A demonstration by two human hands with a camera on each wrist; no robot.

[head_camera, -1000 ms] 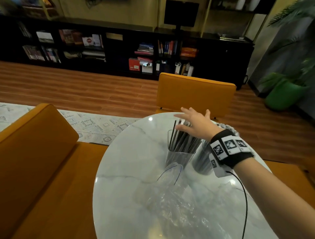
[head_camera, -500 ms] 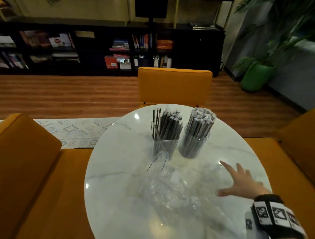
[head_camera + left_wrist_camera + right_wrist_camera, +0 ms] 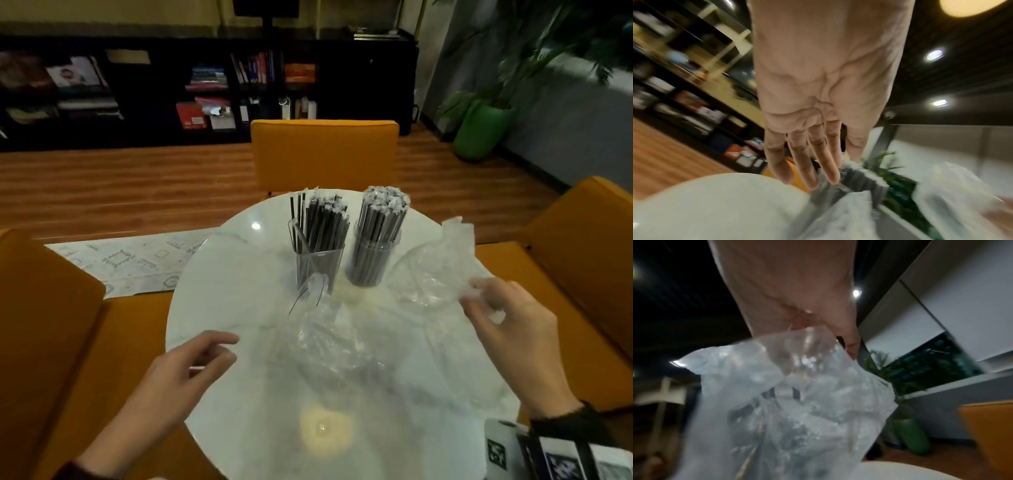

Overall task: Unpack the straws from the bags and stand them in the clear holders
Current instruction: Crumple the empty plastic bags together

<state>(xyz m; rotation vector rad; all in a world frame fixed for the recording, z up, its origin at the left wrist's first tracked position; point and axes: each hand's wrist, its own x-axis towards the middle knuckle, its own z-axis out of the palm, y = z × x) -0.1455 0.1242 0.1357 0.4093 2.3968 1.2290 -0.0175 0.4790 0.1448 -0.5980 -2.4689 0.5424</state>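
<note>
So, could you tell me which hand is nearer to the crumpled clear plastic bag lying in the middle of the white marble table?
Left. The left hand hovers open just beside that bag; the right hand is farther off, gripping another clear bag.

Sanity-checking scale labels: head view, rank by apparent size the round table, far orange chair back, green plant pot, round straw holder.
1. Round table
2. Far orange chair back
3. Green plant pot and round straw holder: look alike, and the holder sits nearer, so unranked.
</note>
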